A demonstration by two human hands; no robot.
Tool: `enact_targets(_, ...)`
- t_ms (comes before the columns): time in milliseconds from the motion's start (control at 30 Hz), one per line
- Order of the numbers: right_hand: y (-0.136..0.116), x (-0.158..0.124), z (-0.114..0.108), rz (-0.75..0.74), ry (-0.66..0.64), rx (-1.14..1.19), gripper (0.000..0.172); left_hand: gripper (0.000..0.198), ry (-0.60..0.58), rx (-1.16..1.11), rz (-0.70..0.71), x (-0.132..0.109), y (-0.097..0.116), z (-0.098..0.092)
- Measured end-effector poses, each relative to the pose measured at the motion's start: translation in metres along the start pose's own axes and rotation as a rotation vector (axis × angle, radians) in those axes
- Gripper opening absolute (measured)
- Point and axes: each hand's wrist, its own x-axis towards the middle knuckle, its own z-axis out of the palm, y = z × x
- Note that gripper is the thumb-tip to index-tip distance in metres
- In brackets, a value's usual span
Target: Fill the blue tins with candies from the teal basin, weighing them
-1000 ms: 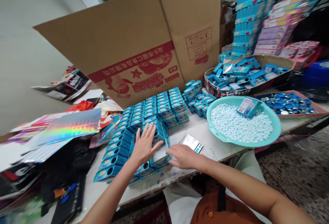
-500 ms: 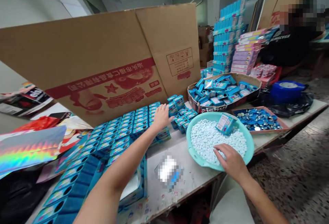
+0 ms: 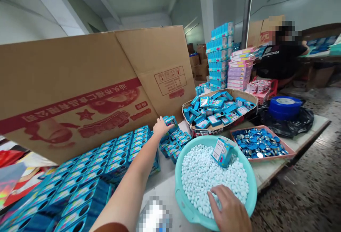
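Observation:
My left hand (image 3: 160, 127) reaches far across the table, its fingertips at a small blue box (image 3: 170, 121) perched on a cluster of blue boxes. I cannot tell whether it grips that box. My right hand (image 3: 229, 208) lies in the teal plastic basin (image 3: 183, 203), its fingers pressed into a heap of pale blue mints (image 3: 207, 175). One small printed box (image 3: 222, 152) stands tilted among the mints. Rows of blue boxes (image 3: 106, 168) cover the table left of my left arm.
A large flattened cardboard carton (image 3: 80, 93) stands behind the rows. To the right are a cardboard tray (image 3: 234, 93) of loose blue boxes, a pink tray (image 3: 266, 157) of metal tin lids, and a blue tape roll (image 3: 284, 107). Stacked packs (image 3: 220, 54) rise behind; a co-worker (image 3: 282, 58) sits beyond.
My right hand has moved from the boxes into the basin of mints. My left hand has moved further out to the far boxes. The view has swung right and up.

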Motion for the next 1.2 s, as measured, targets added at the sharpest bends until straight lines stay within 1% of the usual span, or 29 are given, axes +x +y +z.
enact_targets(100,-0.003,0.001,-0.002,0.031,-0.006,-0.024,0.022,0.084,0.017,0.034,0.029,0.001,0.0,0.0)
enact_targets(167,-0.006,0.001,-0.004,0.048,-0.018,-0.034,0.024,0.08,0.01,0.04,0.032,0.0,0.001,-0.001)
enact_targets(367,-0.009,0.0,-0.007,0.098,-0.087,-0.077,0.021,0.07,0.034,0.043,0.112,-0.013,0.012,-0.005)
enact_targets(467,-0.01,0.001,-0.009,0.117,-0.126,-0.091,0.019,0.068,0.034,0.035,0.144,-0.025,0.016,-0.015)
enact_targets(533,-0.011,0.002,-0.012,0.132,-0.151,-0.095,0.02,0.073,0.054,0.018,0.164,-0.037,0.015,-0.028)
enact_targets(600,-0.011,0.003,-0.015,0.147,-0.168,-0.098,0.02,0.08,0.106,-0.012,0.201,-0.053,0.009,-0.045)
enact_targets(667,-0.01,0.004,-0.018,0.157,-0.187,-0.099,0.021,0.084,0.145,-0.043,0.254,-0.076,-0.001,-0.064)
enact_targets(767,-0.009,0.005,-0.02,0.152,-0.211,-0.101,0.023,0.085,0.129,-0.06,0.341,-0.122,-0.017,-0.09)
enact_targets(867,-0.009,0.007,-0.022,0.143,-0.226,-0.11,0.025,0.084,0.079,-0.041,0.387,-0.17,-0.032,-0.105)
enact_targets(933,-0.009,0.007,-0.024,0.138,-0.233,-0.111,0.026,0.082,0.024,-0.015,0.39,-0.196,-0.041,-0.106)
enact_targets(1000,-0.01,0.007,-0.025,0.127,-0.234,-0.104,0.026,0.082,-0.031,0.014,0.378,-0.214,-0.048,-0.101)
enact_targets(1100,-0.011,0.006,-0.028,0.108,-0.242,-0.094,0.027,0.079,-0.094,0.063,0.362,-0.226,-0.057,-0.086)
enact_targets(1200,-0.011,0.006,-0.029,0.106,-0.264,-0.103,0.026,0.078,-0.139,0.085,0.364,-0.228,-0.06,-0.066)
